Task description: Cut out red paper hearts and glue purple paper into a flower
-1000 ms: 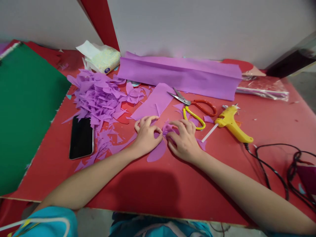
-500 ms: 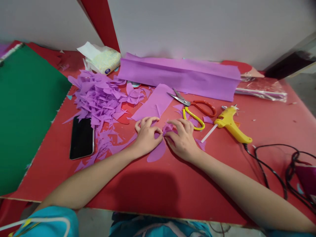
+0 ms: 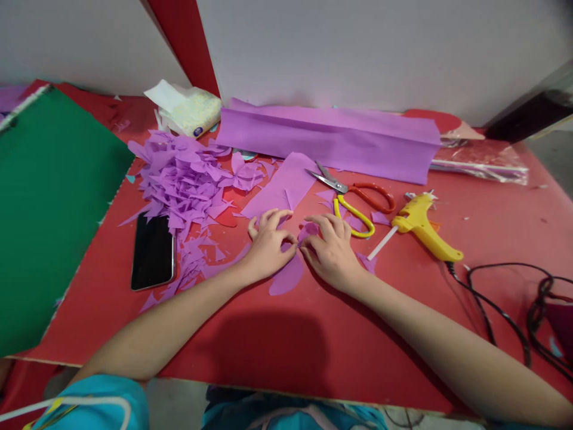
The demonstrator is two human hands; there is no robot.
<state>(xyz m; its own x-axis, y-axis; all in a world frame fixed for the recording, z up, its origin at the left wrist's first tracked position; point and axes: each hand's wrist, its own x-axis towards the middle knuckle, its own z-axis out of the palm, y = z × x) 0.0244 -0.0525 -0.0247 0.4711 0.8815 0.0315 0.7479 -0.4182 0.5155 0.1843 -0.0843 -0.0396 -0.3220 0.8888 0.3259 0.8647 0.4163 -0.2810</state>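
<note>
My left hand [image 3: 267, 245] and my right hand [image 3: 330, 249] meet at the middle of the red table [image 3: 277, 340], fingertips pinched on a small purple paper piece [image 3: 289, 276] that lies flat under them. A rounded petal-shaped part of it sticks out below the hands. The part between the fingers is gathered and mostly hidden. A flat purple paper strip [image 3: 281, 186] lies just beyond my left hand.
A heap of purple paper scraps [image 3: 188, 179] and a black phone [image 3: 153, 252] lie to the left. Scissors [image 3: 353, 197], a yellow glue gun [image 3: 423, 228] with black cord [image 3: 496, 298], a folded purple sheet [image 3: 331, 140], a tissue pack [image 3: 188, 110] and a green board [image 3: 40, 197] surround the hands.
The hands have stayed pinched on the paper piece with only small finger shifts. The view has drifted slightly.
</note>
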